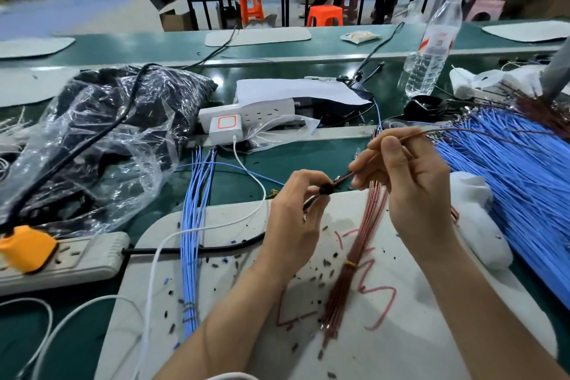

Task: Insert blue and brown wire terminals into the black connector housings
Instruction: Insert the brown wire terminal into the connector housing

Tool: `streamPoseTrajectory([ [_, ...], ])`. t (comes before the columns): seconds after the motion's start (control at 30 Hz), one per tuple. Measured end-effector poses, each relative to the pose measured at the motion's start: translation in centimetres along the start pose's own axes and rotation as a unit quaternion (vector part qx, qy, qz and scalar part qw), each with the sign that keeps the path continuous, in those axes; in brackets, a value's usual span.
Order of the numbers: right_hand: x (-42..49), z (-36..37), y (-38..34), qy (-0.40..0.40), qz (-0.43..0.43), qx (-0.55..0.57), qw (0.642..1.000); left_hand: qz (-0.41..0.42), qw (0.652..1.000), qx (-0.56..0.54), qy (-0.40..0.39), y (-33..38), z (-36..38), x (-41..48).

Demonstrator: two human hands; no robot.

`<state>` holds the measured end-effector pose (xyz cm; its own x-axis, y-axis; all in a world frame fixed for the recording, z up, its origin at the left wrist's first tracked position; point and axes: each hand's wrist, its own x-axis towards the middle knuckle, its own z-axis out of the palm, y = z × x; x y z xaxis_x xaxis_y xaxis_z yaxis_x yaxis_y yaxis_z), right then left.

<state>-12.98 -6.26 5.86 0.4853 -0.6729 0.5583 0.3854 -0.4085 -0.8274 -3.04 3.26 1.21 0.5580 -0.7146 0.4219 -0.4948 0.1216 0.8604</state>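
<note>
White mat point(401, 333) has red scribbles I can't read, and the bottle point(431, 49) label's too blurry too. Above the mat, right hand point(413, 182) pinches a brown wire point(343, 178), left hand point(293, 219) pinches the tiny black connector housing point(325, 189). The wire slants down-left, tip at the housing.

An assembly workshop is indicated: loose blue insulated wires point(518, 170) are heaped right of the right hand point(413, 182), long green-topped workbenches point(138, 46) and orange plastic stools point(324, 15) ranged beyond it.
</note>
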Motion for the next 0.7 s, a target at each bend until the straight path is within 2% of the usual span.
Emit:
streamPoseTrajectory([
  [0.47, -0.2, -0.1, -0.2, 0.005, -0.014, -0.019, 1.000, 0.027, 0.999, 0.044, 0.002, 0.2, 0.0, -0.1],
  [0.6, -0.2, -0.3, 0.3, -0.003, -0.031, -0.049, 0.998, 0.059, 0.996, 0.067, 0.012, 0.1, -0.1, -0.1],
  [0.7, -0.2, -0.3, 0.7, -0.024, -0.012, -0.052, 0.998, 0.081, 0.994, 0.078, 0.018, 0.3, -0.1, -0.1],
])
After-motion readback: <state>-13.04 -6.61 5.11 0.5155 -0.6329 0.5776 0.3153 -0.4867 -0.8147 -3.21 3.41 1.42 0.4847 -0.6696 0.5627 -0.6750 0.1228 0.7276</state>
